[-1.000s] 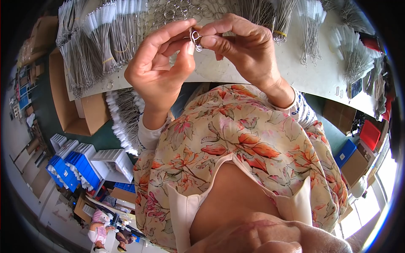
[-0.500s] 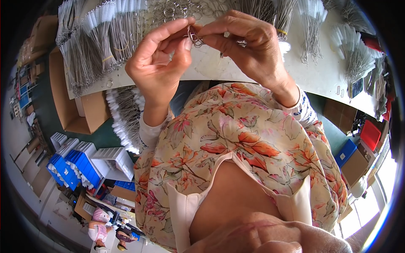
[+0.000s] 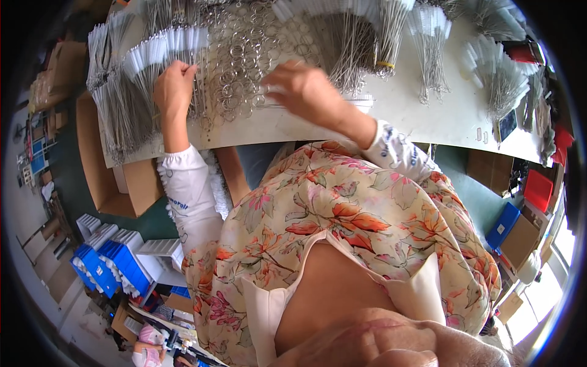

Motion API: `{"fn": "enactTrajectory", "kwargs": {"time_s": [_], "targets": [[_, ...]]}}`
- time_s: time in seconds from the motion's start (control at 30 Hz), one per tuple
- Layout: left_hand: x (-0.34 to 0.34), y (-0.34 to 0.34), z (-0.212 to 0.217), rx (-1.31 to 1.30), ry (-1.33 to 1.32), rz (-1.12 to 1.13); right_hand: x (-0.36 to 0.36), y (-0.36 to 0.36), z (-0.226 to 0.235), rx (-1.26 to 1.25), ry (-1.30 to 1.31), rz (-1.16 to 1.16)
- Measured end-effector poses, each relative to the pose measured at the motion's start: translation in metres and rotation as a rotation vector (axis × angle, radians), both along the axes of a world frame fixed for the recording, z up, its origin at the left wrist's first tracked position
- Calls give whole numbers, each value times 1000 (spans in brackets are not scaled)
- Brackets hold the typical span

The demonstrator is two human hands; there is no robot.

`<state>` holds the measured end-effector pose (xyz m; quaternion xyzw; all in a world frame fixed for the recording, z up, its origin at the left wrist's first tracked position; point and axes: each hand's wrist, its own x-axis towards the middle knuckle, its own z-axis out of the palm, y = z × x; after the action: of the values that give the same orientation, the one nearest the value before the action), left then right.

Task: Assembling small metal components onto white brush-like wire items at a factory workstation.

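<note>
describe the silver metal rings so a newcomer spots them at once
Find the white table along the picture's top. Between the left hand and right hand lies the spread of silver metal rings: loose round loops, unlike the straight, white-tipped wire bundles on both sides.

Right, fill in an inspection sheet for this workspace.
Surface: pale table, heavily loaded at left and far side.
Job's things: loose metal rings between bundles of white-ended wire brushes.
Clutter: dark flat object near the table's right edge.
Hands: left hand at the left-side bundles; right hand blurred, beside the rings; grips unclear.
Cables: nothing seen.
Surroundings: open cardboard box and blue crates left; red bin right.
</note>
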<state>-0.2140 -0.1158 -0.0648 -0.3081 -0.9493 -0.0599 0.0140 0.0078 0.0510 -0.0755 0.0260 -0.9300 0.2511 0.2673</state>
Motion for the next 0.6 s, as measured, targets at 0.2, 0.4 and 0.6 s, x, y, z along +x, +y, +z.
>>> {"fn": "enactTrajectory", "kwargs": {"time_s": [0.2,0.4,0.6], "targets": [[-4,-2,-6,97,-66,38,12,107,33,88,-131,-555],[3,8,-6,242,-11,-21,13,118,46,11,-431,-706],[7,-7,9,895,-181,-62,23,143,39,-662,80,-547]]}}
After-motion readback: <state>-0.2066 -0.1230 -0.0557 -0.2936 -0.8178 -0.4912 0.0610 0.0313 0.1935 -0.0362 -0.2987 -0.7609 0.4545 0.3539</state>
